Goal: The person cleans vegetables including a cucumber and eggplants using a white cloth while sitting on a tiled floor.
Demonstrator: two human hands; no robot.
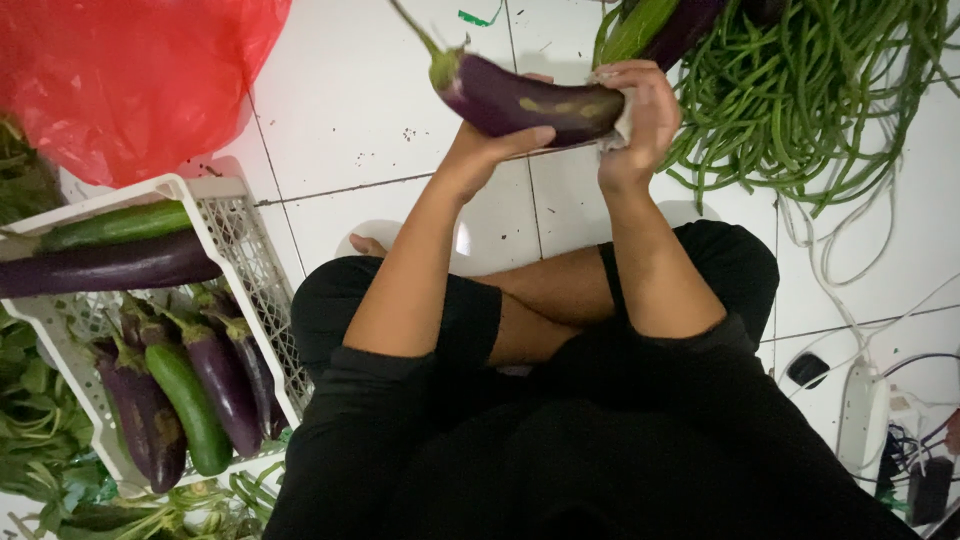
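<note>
The person wears all black: a black top fills the lower middle of the frame, and black trousers cover both thighs, ending in plain hems at the knees. The 2 forearms are bare, with no sleeves, watch or rings visible. The fabric looks soft, matte and unpatterned.

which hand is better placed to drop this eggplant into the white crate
Left, probably. The left hand grips the eggplant nearest the white crate; the right hand pinches a cloth at its far end.
</note>
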